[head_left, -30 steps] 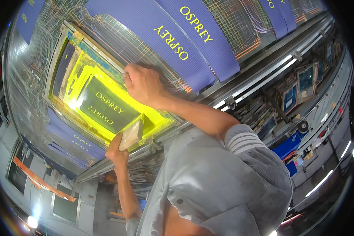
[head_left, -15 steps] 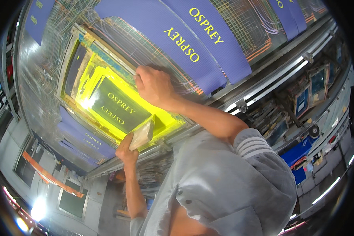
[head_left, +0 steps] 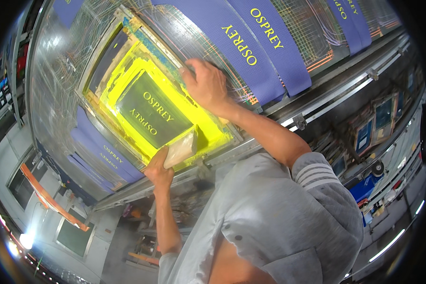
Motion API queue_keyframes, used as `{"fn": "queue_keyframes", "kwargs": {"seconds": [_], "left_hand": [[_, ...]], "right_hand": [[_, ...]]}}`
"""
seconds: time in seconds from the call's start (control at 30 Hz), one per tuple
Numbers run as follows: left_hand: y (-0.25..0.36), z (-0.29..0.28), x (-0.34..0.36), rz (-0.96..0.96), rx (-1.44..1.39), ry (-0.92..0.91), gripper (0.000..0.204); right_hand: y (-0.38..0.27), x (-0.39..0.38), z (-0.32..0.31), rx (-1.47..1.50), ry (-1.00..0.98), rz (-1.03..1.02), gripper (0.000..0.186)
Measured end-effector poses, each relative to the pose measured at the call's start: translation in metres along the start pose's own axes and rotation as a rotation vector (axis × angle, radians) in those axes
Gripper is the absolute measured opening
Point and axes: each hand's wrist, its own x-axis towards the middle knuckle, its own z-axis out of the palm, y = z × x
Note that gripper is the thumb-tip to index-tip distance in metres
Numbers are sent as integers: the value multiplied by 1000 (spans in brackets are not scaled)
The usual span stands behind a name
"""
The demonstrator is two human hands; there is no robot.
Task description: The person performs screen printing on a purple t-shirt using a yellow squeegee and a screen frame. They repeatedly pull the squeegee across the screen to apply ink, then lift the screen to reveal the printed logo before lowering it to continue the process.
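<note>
A wooden-framed printing screen (head_left: 152, 39) lies on the long table, its mesh thickly coated with bright yellow ink (head_left: 194, 106) around a dark rectangle bearing lettering. My left hand (head_left: 160, 169) is closed round one end of a pale squeegee (head_left: 182, 149), which lies across the near end of the screen, inside the frame. On the frame's right rail rests my right hand (head_left: 206, 87), its fingers bent over the rail and the thumb on the inner side. The squeegee's blade edge is mostly hidden.
Purple fabric pieces (head_left: 217, 28) with yellow lettering lie right of the screen, more purple pieces (head_left: 97, 146) to its left. A metal rail (head_left: 326, 106) runs along the table's near edge. Beyond it, more framed screens (head_left: 383, 113) stand on a rack. An orange bar (head_left: 52, 196) is at lower left.
The whole view has shifted, so screen and hands sit farther right in the picture. My right hand's fingers look slightly looser on the rail. The squeegee stays at the screen's near end.
</note>
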Motion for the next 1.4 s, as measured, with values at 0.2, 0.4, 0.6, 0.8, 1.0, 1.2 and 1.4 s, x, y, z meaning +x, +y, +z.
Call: {"fn": "queue_keyframes", "kwargs": {"seconds": [0.2, 0.4, 0.6, 0.8, 1.0, 1.2, 1.4], "left_hand": [[12, 28, -37, 56, 42, 148, 52], [-30, -18, -7, -174, 39, -271, 42], [-85, -66, 132, -161, 87, -258, 28], [-113, -84, 213, -107, 33, -205, 25], [-105, -52, 173, -73, 123, -65, 39], [-65, -6, 29, -68, 5, 9, 34], [-55, -18, 23, -87, 35, -175, 35]], "right_hand": [[-5, -5, -7, -58, 205, -302, 39], [-52, -20, -2, -51, -139, -526, 29], [-140, 14, 55, -533, -827, -735, 35], [-147, 86, 113, -848, -861, -725, 27], [-112, 61, 118, -930, -760, -745, 16], [-64, -77, 64, -768, -710, -923, 7], [-83, -86, 51, -842, -949, -537, 9]]}}
